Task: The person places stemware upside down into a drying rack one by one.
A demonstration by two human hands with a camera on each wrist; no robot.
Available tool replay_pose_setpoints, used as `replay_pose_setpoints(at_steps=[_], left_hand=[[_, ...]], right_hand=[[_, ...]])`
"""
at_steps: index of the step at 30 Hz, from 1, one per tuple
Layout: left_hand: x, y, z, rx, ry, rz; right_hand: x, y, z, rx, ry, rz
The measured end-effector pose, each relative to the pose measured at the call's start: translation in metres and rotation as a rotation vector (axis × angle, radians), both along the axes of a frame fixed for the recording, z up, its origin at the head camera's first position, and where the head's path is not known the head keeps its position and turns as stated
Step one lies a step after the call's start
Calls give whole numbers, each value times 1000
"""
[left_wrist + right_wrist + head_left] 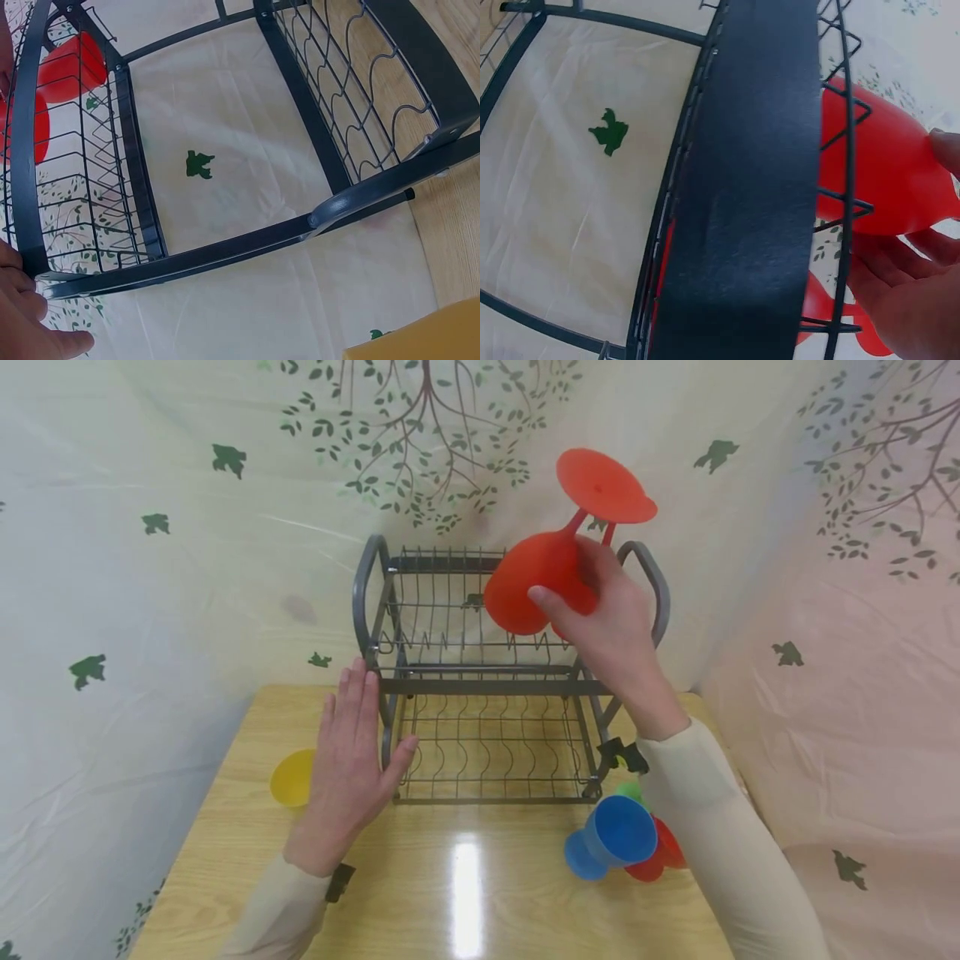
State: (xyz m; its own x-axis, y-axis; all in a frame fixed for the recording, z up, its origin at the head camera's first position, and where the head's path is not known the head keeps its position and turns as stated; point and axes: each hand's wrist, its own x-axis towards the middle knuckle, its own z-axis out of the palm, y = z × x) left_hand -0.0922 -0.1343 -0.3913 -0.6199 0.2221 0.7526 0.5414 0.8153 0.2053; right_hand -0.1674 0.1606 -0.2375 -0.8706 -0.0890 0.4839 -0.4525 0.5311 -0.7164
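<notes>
My right hand (615, 618) grips an upside-down red plastic goblet (528, 581) by its bowl, with the round foot up. It is over the upper tier of a dark two-tier dish rack (487, 687). Partly hidden behind that hand is a second red goblet, its stem (608, 533) showing. Through the upper wires, the right wrist view shows the held goblet's bowl (892, 165) between thumb and fingers. My left hand (348, 768) has its fingers straight, the tips touching the rack's left side; the left wrist view shows this hand (30, 322) at the frame corner.
A yellow cup (291, 778) stands left of the rack, partly behind my left hand. At the front right, a blue goblet (618, 831), a red goblet (663, 852) and something green (630, 791) sit close together on the wooden table (405, 893). Patterned cloth (262, 568) hangs behind.
</notes>
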Motion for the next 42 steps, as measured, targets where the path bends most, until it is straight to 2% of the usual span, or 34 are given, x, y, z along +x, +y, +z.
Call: replay_pose_setpoints(at_steps=[8, 13, 23, 33, 42], left_hand=[[3, 2, -1, 3, -9, 2], [5, 2, -1, -6, -7, 9], [1, 0, 0, -16, -21, 5], [-3, -3, 0, -14, -31, 4], [-4, -4, -1, -12, -28, -3]], right_hand=[[-9, 0, 0, 73, -39, -10], [-16, -1, -2, 82, -17, 31], [-26, -5, -5, 164, -38, 24], [-31, -12, -5, 245, -126, 9], [-32, -16, -6, 276, -184, 5]])
